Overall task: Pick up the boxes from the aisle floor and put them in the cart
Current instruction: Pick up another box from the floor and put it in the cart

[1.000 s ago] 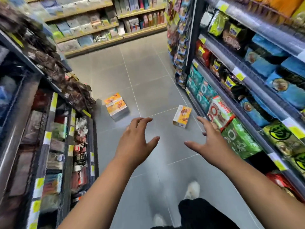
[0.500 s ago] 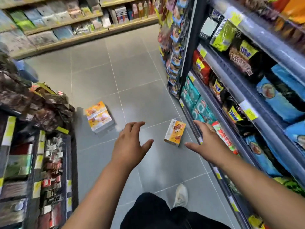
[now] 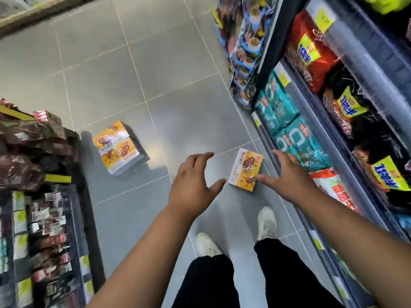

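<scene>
A small orange and white snack box [image 3: 244, 168] lies on the grey aisle floor close to the right shelf. My right hand [image 3: 287, 176] hovers over its right side, fingers spread, thumb across its lower corner. My left hand [image 3: 192, 185] is spread open just left of that box and holds nothing. Farther left, by the left shelf, a larger orange pack of two boxes [image 3: 117, 147] lies flat on the floor. No cart is in view.
Shelves of snack bags line the right side [image 3: 322, 121], and a dark rack of packets [image 3: 40, 196] stands on the left. My white shoes [image 3: 266, 223] and black trousers stand on the floor tiles just behind the small box.
I have walked forward and tipped my view down. Both boxes have come closer, and my spread hands now flank the small box.
</scene>
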A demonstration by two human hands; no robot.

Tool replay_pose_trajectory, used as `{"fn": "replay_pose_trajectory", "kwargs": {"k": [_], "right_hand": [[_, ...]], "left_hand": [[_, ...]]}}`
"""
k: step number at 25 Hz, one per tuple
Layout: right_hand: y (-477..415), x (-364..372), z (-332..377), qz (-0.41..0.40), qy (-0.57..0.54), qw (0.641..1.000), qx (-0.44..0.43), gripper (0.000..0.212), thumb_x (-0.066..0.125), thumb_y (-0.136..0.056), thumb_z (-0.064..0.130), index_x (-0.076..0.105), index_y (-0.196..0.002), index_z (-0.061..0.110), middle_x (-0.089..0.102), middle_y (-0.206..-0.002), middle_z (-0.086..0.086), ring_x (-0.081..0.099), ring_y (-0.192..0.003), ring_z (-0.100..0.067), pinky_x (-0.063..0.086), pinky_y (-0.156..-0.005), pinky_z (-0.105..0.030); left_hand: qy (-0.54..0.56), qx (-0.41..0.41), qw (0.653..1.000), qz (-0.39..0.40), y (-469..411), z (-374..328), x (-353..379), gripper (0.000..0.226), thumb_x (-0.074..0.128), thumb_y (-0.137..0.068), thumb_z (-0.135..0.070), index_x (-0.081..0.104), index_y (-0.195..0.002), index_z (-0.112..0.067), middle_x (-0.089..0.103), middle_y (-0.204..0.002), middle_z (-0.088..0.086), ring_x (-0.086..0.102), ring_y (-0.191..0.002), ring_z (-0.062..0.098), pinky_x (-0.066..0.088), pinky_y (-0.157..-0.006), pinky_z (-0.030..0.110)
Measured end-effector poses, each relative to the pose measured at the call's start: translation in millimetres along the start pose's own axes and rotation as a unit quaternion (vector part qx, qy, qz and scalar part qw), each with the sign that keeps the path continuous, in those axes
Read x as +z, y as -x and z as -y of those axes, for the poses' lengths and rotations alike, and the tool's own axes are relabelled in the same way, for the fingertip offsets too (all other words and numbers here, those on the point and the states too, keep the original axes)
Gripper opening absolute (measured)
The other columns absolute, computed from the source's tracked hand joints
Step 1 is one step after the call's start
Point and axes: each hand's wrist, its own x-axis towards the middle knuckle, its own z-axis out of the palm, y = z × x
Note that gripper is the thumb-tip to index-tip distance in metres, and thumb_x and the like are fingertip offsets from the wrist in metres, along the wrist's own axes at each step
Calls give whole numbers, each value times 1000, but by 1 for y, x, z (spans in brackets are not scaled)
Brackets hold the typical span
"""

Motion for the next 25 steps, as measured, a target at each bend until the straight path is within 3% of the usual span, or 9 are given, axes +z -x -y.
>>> {"fn": "replay_pose_trajectory", "kwargs": {"k": [3,8,13,19,23,25], "right_hand": [[-70,29,-29,36,37,999,5,93,76,-75,50,29,-149,17,32,-150,-14,38,-134,-32,32,-108,-37],[-188,95,-98,66,91,994,2,94,77,-74,49,28,-148,17,31,-151,-12,39,-134,-31,35,-107,-40],[-303,208,-185,149,178,973,-14,121,78,-56,66,11,-150,29,18,-155,-11,36,-134,-40,37,-107,-48],[-419,297,-275,109,246,963,3,132,78,-59,67,-8,-152,27,3,-160,-16,19,-143,-44,28,-112,-55],[-466,315,-293,147,236,961,15,143,90,-44,58,-2,-151,31,17,-155,-15,33,-137,-41,37,-107,-50],[-473,317,-294,155,203,967,11,137,93,-39,52,14,-149,29,33,-146,-15,44,-129,-37,41,-101,-44]], "left_hand": [[17,-25,1000,2,-45,19,51,66,71,-83,-43,43,-141,-27,47,-138,-3,46,-127,20,35,-98,26],[21,-55,998,36,-121,63,164,73,67,-80,-57,42,-142,-26,47,-139,-1,47,-127,22,37,-101,31],[2,-64,995,70,-181,123,303,83,66,-77,-64,36,-145,-26,45,-141,2,44,-130,24,39,-102,36],[-23,-157,977,142,-230,200,458,104,69,-73,-66,15,-152,-24,35,-145,12,50,-123,35,41,-98,41],[52,-304,928,210,-249,232,532,124,77,-65,-66,-1,-153,-27,32,-147,19,45,-130,36,40,-103,42],[129,-335,910,207,-256,242,558,113,81,-62,-63,21,-149,-24,49,-138,10,53,-121,29,47,-100,41]]}}
